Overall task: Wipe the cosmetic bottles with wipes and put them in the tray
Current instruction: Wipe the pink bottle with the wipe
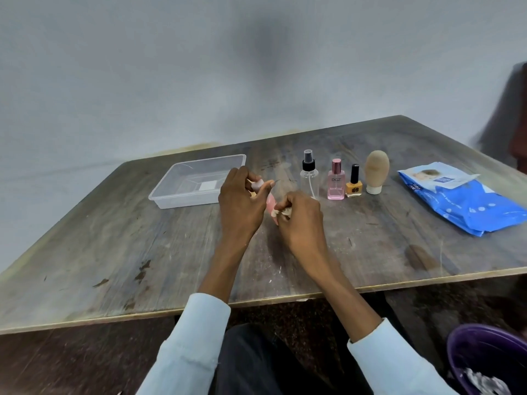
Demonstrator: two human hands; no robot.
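The pink bottle point(270, 201) is off the tabletop point(370, 238), held between both hands just right of the tray point(182, 195) and nearer the person than the tray's right end. Its long axis runs tilted — the pale cap end up and toward the tray, the base end down toward the person. The left hand point(242, 201) pinches the cap end with curled fingers; the right hand point(301, 215) is closed around a crumpled wipe point(282, 212) pressed against the lower part of the bottle. Most of the bottle is hidden by the fingers, so how much of it is wiped I cannot tell.

The tray holds no bottles, only what seems to be a white label on its base. The left hand is the one nearer the tray, so I judge the placing would fall to it — a short move left and away, once the wiping is done.

Further right of the tray, beyond the hands, a row stands upright: a clear spray bottle point(309, 176), a pink perfume bottle point(336, 182), a yellow nail polish point(354, 183) and a beige tube point(376, 172) on its white cap. A blue wipes pack point(467, 206) lies farthest from the tray.
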